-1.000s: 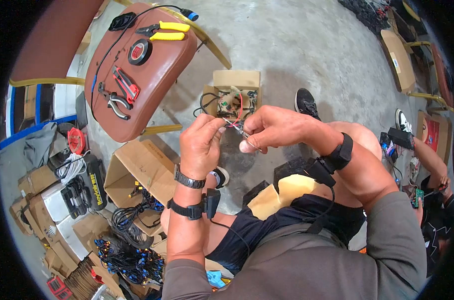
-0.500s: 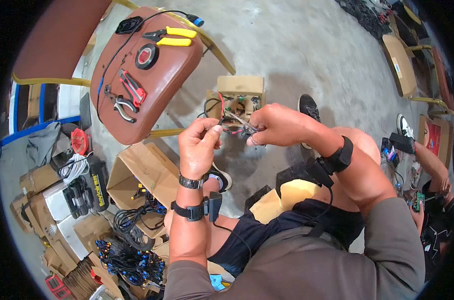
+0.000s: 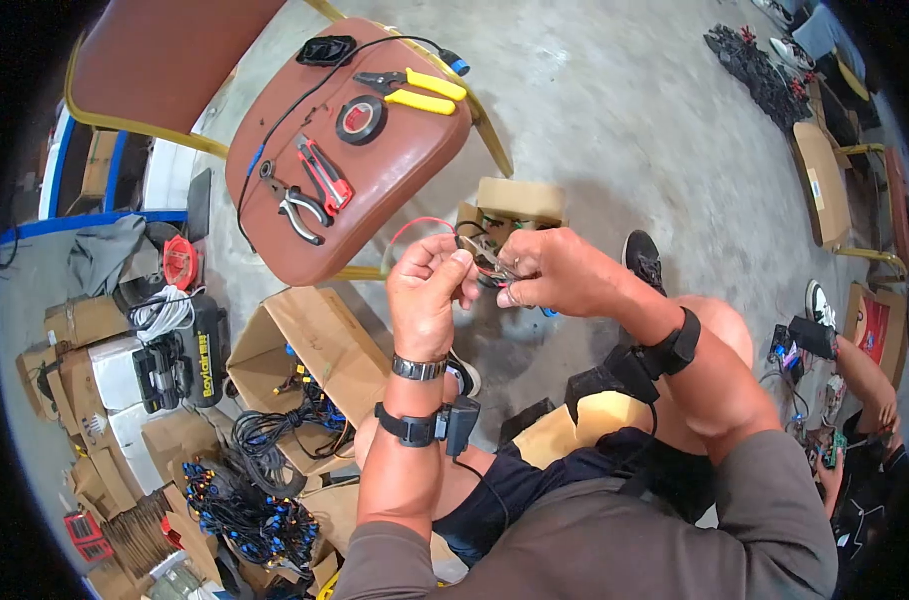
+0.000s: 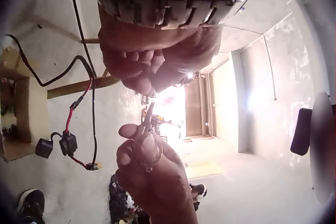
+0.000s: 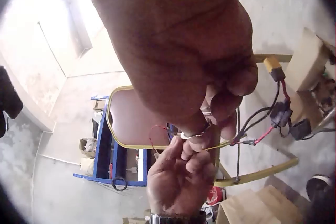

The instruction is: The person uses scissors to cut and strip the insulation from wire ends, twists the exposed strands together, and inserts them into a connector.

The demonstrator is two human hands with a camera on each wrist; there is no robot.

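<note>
My left hand [image 3: 430, 290] pinches thin wires between thumb and fingertips, and a red wire [image 3: 415, 228] arcs up beyond it. My right hand [image 3: 555, 268] holds small scissors [image 4: 149, 124], thumb in a ring handle. In the left wrist view the pointed blades come up close to the left fingertips. A thin yellow wire [image 5: 216, 147] runs from the left fingers in the right wrist view. It leads toward a hanging red and black cable with a black fuse holder [image 4: 68, 144] and a yellow connector [image 5: 272, 67]. The fingers partly hide the wire ends.
A brown chair [image 3: 385, 175] at upper left bears yellow-handled pliers [image 3: 425, 95], black tape [image 3: 361, 120], a red utility knife [image 3: 325, 175] and grey-black pliers [image 3: 300, 212]. Below the hands' far side stands a small cardboard box [image 3: 520, 198]. A larger carton [image 3: 320, 335] holds cables.
The head view has swung, so the chair sits farther right and lower. A red wire now loops out past the left hand. The hands stay close together, scissors still in the right.
</note>
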